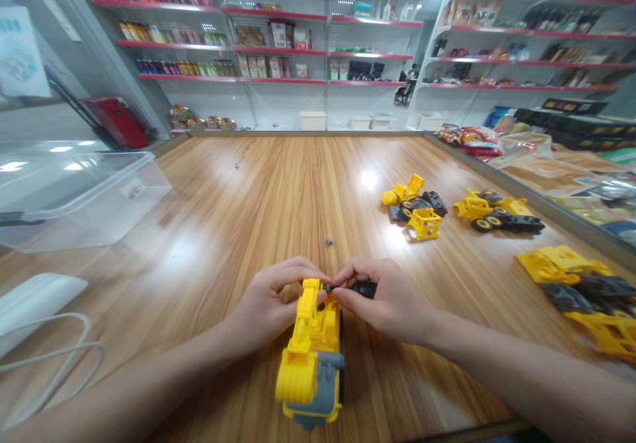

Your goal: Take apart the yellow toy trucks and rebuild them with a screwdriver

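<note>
A yellow and grey toy truck (313,357) lies on the wooden table (238,231) near its front edge. My left hand (271,300) is closed around the truck's far end, fingers curled over the yellow top. My right hand (385,297) pinches a small black screwdriver (360,289), its tip touching the truck's far end beside my left fingertips. A small grey screw (328,240) lies on the table just beyond both hands.
Several yellow and black toy vehicle parts lie to the right: one heap (416,208), another (497,212), a third (581,291) by the edge. A clear plastic bin (74,191) and a white device with cable (34,304) sit at left. Store shelves (278,46) stand behind.
</note>
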A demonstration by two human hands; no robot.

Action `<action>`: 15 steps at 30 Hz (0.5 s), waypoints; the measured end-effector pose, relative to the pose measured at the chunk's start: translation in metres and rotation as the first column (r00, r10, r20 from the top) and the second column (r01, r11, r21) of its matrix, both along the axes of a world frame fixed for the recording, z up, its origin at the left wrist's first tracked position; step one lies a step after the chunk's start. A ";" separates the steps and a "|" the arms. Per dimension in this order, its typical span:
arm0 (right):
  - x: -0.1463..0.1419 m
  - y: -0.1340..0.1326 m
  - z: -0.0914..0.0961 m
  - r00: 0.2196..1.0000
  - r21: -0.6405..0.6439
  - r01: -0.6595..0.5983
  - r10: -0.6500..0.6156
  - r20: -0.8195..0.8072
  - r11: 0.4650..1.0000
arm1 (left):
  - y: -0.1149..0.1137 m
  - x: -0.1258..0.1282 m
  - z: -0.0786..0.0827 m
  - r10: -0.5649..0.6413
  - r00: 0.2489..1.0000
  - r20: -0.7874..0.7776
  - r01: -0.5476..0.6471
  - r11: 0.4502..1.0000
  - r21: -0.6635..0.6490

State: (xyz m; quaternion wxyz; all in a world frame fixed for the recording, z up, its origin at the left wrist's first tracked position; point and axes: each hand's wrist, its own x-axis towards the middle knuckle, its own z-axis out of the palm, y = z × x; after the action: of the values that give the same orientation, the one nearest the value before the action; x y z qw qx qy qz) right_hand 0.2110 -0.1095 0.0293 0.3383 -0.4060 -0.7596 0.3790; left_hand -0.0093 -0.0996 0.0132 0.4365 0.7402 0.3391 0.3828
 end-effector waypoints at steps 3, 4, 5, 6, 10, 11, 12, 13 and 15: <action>0.004 0.004 -0.002 0.999 0.043 0.023 -0.022 -0.029 0.999 | 0.002 0.003 0.001 0.073 0.997 0.037 -0.071 0.996 -0.062; 0.006 0.007 -0.004 0.998 0.056 0.047 -0.045 -0.036 0.997 | 0.003 0.004 0.002 0.110 0.993 0.049 -0.105 0.989 -0.104; 0.009 0.010 -0.006 0.996 0.073 0.079 -0.076 -0.041 0.994 | 0.003 0.004 0.002 0.146 0.987 0.060 -0.135 0.978 -0.161; 0.011 0.013 -0.009 0.993 0.091 0.118 -0.114 -0.039 0.989 | 0.004 0.005 0.003 0.177 0.981 0.074 -0.157 0.962 -0.223; 0.021 0.030 -0.027 0.961 0.184 0.259 -0.272 0.049 0.948 | 0.004 0.007 0.002 0.255 0.956 0.147 -0.182 0.905 -0.384; 0.023 0.035 -0.032 0.955 0.208 0.264 -0.285 0.079 0.942 | 0.004 0.006 0.002 0.260 0.953 0.157 -0.182 0.903 -0.390; 0.025 0.039 -0.037 0.953 0.239 0.256 -0.286 0.100 0.937 | 0.004 0.006 0.001 0.261 0.952 0.161 -0.182 0.904 -0.388; 0.026 0.043 -0.042 0.953 0.274 0.239 -0.279 0.117 0.932 | 0.004 0.005 0.001 0.257 0.953 0.160 -0.182 0.908 -0.377; 0.025 0.051 -0.049 0.952 0.351 0.204 -0.269 0.147 0.914 | 0.004 0.004 -0.001 0.241 0.961 0.134 -0.188 0.928 -0.321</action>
State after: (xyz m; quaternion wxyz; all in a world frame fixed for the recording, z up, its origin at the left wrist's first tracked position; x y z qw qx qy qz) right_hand 0.2358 -0.0583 -0.0192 0.3705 -0.4672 -0.7865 0.1609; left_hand -0.0057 -0.0960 0.0126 0.5285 0.5865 0.4345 0.4335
